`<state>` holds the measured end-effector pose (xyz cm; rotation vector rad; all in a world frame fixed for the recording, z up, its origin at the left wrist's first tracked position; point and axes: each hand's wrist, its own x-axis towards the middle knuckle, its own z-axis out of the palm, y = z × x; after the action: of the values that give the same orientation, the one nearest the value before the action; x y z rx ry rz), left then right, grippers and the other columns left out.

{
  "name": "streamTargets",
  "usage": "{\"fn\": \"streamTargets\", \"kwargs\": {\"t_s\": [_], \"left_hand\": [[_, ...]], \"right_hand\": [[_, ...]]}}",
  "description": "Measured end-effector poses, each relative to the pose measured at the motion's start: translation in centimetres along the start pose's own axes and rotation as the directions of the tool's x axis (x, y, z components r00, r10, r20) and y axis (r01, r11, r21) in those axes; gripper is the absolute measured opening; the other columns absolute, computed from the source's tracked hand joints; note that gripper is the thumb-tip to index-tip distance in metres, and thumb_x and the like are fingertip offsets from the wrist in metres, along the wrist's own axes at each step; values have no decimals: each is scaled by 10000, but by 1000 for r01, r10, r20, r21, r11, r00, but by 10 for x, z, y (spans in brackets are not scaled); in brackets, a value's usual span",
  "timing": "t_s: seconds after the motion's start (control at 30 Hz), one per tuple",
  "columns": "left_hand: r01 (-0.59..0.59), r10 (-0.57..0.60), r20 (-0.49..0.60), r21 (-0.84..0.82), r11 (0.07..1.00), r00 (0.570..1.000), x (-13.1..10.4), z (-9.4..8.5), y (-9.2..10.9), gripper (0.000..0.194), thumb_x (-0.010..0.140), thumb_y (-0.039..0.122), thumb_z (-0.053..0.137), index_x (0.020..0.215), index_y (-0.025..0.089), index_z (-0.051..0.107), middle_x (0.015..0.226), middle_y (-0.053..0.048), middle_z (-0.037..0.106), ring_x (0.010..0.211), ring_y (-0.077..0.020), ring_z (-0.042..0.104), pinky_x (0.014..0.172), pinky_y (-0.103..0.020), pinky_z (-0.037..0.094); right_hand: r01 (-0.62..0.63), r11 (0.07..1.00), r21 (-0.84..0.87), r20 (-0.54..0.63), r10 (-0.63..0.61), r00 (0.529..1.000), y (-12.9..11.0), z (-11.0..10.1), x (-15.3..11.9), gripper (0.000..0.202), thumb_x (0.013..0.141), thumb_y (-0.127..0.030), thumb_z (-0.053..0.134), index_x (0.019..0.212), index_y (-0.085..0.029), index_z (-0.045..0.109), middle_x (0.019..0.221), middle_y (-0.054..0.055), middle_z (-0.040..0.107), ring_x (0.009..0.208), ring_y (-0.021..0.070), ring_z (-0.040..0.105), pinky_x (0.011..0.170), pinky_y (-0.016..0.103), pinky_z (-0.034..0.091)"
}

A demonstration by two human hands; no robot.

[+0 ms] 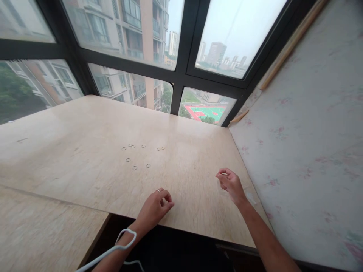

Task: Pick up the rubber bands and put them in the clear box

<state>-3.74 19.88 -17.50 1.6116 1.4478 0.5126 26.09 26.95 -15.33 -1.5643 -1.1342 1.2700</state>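
My left hand (155, 207) rests near the front edge of the tabletop, its fingers curled and thumb and forefinger brought together in a loop. A thin ring circles one of its fingers. To the right, my right hand (231, 185) hovers over the surface with thumb and forefinger pinched. Anything between either hand's fingertips is too small or hidden to make out. Several thin, small metal-looking rings lie flat beyond my left hand, among them a near ring (134, 167), another ring (148, 166) and a far ring (143, 146). Neither hand touches these.
The beige stone-patterned tabletop (187, 151) runs back to dark-framed windows (181, 56). A papered wall (297, 151) bounds the right side. A white cord (104, 255) loops around my left wrist. Something clear like plastic (251, 198) lies by the wall.
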Motion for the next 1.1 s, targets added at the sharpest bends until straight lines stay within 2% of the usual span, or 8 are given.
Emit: {"fn": "streamTargets", "kwargs": {"t_s": [0.2, 0.3, 0.4, 0.57, 0.73, 0.87, 0.97, 1.1], "left_hand": [[-44, 44, -13, 40, 998, 999, 24, 23, 18, 176, 835, 318, 550, 773, 163, 603, 858, -27, 587, 647, -117, 504, 667, -282, 382], [-45, 47, -32, 72, 996, 998, 33, 34, 25, 192, 857, 328, 521, 796, 168, 609, 859, -36, 593, 678, -133, 522, 676, -288, 385], [-56, 61, -47, 91, 994, 997, 38, 42, 31, 237, 883, 353, 484, 817, 173, 623, 867, -50, 600, 718, -149, 542, 692, -293, 392], [-42, 46, -104, 44, 998, 994, 47, 41, 31, 326, 899, 414, 436, 831, 168, 638, 857, -58, 619, 714, -155, 549, 690, -293, 412], [58, -77, -311, -69, 996, 947, 65, 21, 13, 376, 860, 482, 457, 906, 153, 634, 864, -58, 646, 660, -149, 555, 660, -286, 438], [118, -149, -432, -98, 988, 889, 88, -7, -1, 357, 835, 459, 481, 939, 153, 632, 871, -46, 647, 652, -145, 571, 653, -276, 456], [167, -157, -500, -24, 986, 852, 109, -34, -8, 329, 823, 390, 499, 1002, 149, 632, 891, -42, 647, 676, -147, 583, 685, -271, 461], [288, -148, -490, 222, 932, 859, 139, -67, -18, 350, 823, 269, 519, 1128, 126, 614, 967, -61, 652, 865, -176, 600, 811, -266, 434]], "right_hand": [[104, 880, -464, -172, -204, 964, 14, -52, -24, 337, 769, -491, 572, 828, -162, 532, 485, -59, 373, 448, 81, 296, 444, 216, 221], [203, 736, -646, -99, -345, 933, 23, -62, -27, 278, 825, -437, 511, 813, -165, 569, 478, -63, 315, 457, 92, 320, 489, 230, 262], [256, 640, -724, 39, -333, 942, 34, -65, -25, 249, 843, -395, 486, 816, -173, 596, 494, -54, 337, 462, 99, 349, 506, 238, 270], [267, 645, -716, 117, -266, 957, 45, -69, -24, 260, 855, -403, 485, 845, -183, 623, 502, -46, 357, 474, 110, 370, 504, 239, 280], [255, 739, -623, 52, -287, 957, 44, -68, -38, 316, 865, -454, 492, 869, -181, 652, 489, -36, 372, 455, 118, 371, 473, 238, 305], [298, 837, -460, 191, -234, 953, 49, -60, -55, 304, 867, -445, 523, 911, -224, 728, 743, 57, 661, 691, 188, 618, 637, 268, 479], [305, 884, -354, 333, -185, 925, 60, -50, -68, 311, 883, -450, 498, 923, -275, 753, 810, 60, 697, 684, 195, 637, 647, 288, 506], [244, 924, -293, 223, -182, 958, 78, -45, -83, 366, 867, -526, 483, 864, -291, 763, 583, 46, 592, 535, 187, 555, 608, 328, 494]]}}
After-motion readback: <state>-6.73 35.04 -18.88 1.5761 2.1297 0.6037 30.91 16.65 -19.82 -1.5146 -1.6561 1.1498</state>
